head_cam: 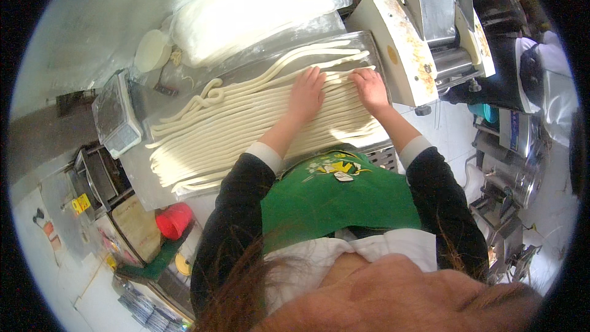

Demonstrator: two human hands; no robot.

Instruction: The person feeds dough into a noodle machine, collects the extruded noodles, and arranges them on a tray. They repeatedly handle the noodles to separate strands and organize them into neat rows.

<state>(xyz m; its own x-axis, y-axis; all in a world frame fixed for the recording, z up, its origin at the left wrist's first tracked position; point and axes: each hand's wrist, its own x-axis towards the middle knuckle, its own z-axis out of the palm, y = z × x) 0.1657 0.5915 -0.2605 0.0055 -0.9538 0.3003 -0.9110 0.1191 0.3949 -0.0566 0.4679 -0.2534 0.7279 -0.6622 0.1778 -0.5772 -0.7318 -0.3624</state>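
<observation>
Many long strands of pale dough (221, 133) lie side by side on a metal tray in front of me. My left hand (308, 94) rests palm down across the far strands, near their middle. To its right, my right hand (368, 87) touches the strands close to their right ends, its fingers bent; whether it grips one cannot be told. A few looser strands (276, 69) run along the far side, and one is curled into a loop (213, 93) at the left. Beyond the tray lies a large pale slab of dough (258, 9) partly wrapped in clear plastic.
A dough roller machine (405, 46) stands at the right of the tray's far corner. Left are a plastic-covered scale (120, 120) and a pale round container (152, 50). A red bucket (174, 220) is lower left. Another person's sleeve (548, 69) shows at far right.
</observation>
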